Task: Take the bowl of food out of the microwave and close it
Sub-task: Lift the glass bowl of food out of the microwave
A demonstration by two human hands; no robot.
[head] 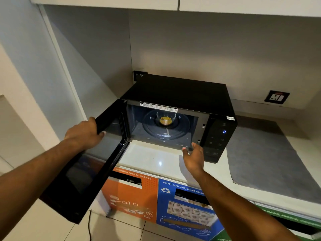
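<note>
Microwave (180, 96) open, bowl (165, 117) inside, neither hand on it.

Bowl sits at the centre of the glass turntable (166, 126) deep in the microwave cavity, well behind both hands. Clear glass, small, round, yellow food in the bottom, upright. Left hand (83, 134) is clamped on the top edge of the door (90, 164), fingers wrapped over it; door swung fully out to the left of the cavity. Right hand (194, 156) is spread, palm facing in, holding nothing, just in front of the cavity's lower right corner beside the control panel (218, 134), which shows a blue 0.
</note>
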